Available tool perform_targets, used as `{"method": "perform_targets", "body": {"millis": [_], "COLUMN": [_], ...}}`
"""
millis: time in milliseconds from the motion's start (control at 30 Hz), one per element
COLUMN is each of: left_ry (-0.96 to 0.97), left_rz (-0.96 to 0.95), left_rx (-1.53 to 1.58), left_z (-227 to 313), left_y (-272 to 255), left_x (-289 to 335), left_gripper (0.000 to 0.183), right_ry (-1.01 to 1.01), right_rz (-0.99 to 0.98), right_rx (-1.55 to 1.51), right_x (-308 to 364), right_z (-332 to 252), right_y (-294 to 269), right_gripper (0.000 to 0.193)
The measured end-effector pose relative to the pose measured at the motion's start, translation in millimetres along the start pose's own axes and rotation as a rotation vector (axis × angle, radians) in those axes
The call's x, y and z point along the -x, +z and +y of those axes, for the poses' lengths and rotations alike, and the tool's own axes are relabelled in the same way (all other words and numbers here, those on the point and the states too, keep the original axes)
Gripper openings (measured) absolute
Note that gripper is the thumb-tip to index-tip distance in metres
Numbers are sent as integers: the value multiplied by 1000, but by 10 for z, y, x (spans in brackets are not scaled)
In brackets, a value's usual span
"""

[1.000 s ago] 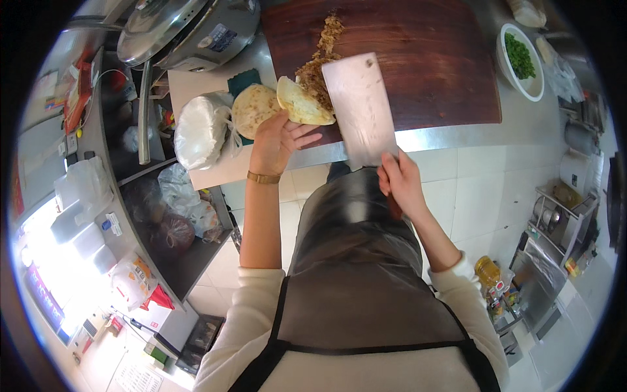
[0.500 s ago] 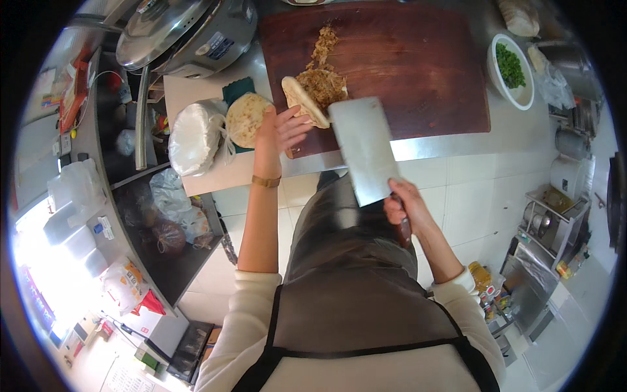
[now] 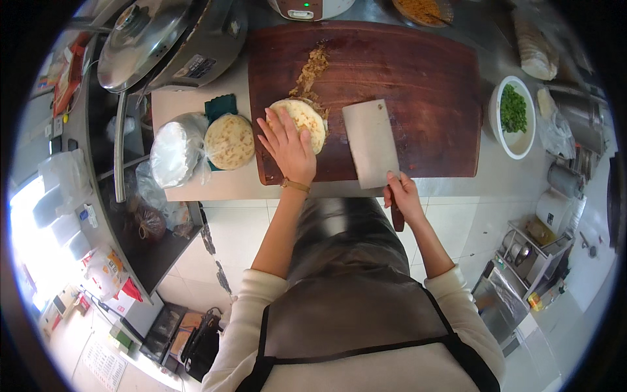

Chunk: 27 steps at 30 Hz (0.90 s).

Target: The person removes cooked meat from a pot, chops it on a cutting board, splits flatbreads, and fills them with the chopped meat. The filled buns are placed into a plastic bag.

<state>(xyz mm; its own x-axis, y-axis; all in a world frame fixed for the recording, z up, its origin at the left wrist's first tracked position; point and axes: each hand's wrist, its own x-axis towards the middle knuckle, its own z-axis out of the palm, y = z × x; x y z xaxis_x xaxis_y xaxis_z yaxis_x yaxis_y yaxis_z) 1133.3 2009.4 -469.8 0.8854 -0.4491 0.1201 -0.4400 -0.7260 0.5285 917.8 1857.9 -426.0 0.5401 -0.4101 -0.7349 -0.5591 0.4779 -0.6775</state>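
My left hand (image 3: 292,151) lies flat, fingers spread, on top of a round flatbread (image 3: 307,119) near the left front of the dark wooden cutting board (image 3: 418,78). The bread is closed over, and chopped brown filling (image 3: 311,70) trails across the board behind it. In my right hand (image 3: 405,196) is the handle of a cleaver (image 3: 371,144). Its broad blade is over the board's front edge, apart from the bread. A second round flatbread (image 3: 230,142) rests on a dark green cloth (image 3: 222,106) left of the board.
A plastic-wrapped white bundle (image 3: 176,153) sits left of the second bread, below a large lidded metal pot (image 3: 202,59). On the right stands a white bowl of chopped greens (image 3: 514,111). Behind the board are a cooker (image 3: 311,8) and a bowl of orange-brown food (image 3: 421,9).
The flatbread, open with filling showing before, is now folded shut. My left hand has moved right from beside the second bread onto it. The cleaver remains in my right hand.
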Motion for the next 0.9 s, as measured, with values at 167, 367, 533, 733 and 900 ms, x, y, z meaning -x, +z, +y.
{"method": "perform_targets", "body": {"millis": [167,367,533,733,900], "left_ry": [-43,-119,-90,-63,-73], "left_rz": [8,-10,51,46,-18], "left_rx": [-37,82,189,218,46], "left_z": [70,198,156,113,133], "left_y": [-33,-67,-141,-54,-25], "left_x": [-41,-89,-151,-197,-189], "left_gripper": [62,63,64,63,57], "right_ry": [-13,-49,-463,-598,-545], "right_rz": [-165,-159,2,22,55], "right_rx": [-32,107,610,728,665], "right_x": [-236,-178,81,322,510], "right_z": [80,-183,-289,-209,-265], "right_y": [184,173,313,790,737], "right_gripper": [26,24,20,20,20]}}
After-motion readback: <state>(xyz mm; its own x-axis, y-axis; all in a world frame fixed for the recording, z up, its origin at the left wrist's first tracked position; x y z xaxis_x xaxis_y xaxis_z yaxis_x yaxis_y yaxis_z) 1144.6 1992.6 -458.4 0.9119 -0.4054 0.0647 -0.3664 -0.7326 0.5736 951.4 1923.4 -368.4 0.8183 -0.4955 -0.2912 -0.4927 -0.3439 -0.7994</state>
